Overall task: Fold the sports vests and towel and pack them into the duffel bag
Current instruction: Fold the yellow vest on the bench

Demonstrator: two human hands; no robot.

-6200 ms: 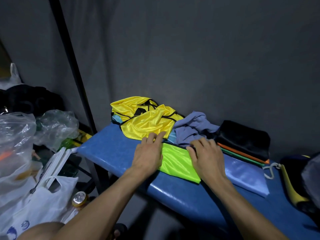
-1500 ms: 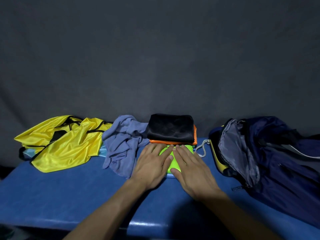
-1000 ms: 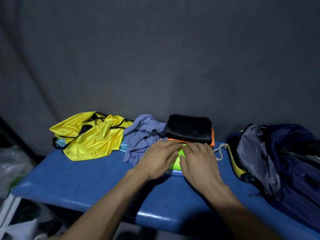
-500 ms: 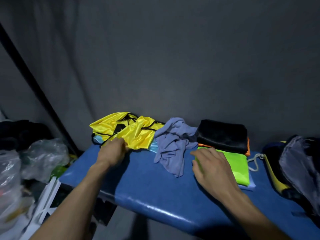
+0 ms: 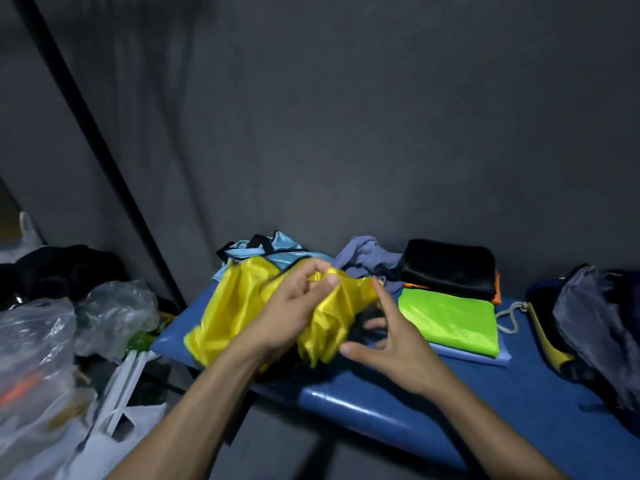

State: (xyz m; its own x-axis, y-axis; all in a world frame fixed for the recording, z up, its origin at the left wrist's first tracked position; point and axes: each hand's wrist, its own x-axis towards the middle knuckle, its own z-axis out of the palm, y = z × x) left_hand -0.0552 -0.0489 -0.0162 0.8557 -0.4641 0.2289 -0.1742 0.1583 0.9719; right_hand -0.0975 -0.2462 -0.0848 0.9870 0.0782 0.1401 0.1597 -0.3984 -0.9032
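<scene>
- Both hands work at the front of the blue bench (image 5: 485,403): the left hand (image 5: 294,306) has its fingers curled into a bunch of the yellow vest (image 5: 225,313), lifting it off the bench, while the right hand (image 5: 384,341) is spread, forefinger raised and thumb out, gripping nothing, just beside the hanging cloth.
- Duffel bag (image 5: 595,327) sits at the bench's right end, dark and partly out of view; its mouth looks slack. Risk, as I judge it: folded pieces carried that far across the bench could fall open before they go in.
- Yellow vest hangs bunched over the bench's left front corner. The slippery fabric could slide off the edge toward the plastic bags (image 5: 41,341) on the floor left of the bench if the one-handed grip loosens.
- Folded green vest (image 5: 450,317) lies flat right of centre on the bench, on a folded pale blue piece; a careless sweep of the right hand could knock it out of its fold.
- Black folded item (image 5: 450,268), over an orange one, sits at the bench's back, behind the green vest.
- Light blue vest (image 5: 273,247) lies at the bench's back left, behind the yellow one; their black straps could tangle.
- Grey-purple towel (image 5: 367,258), crumpled at back centre, is not yet folded.
</scene>
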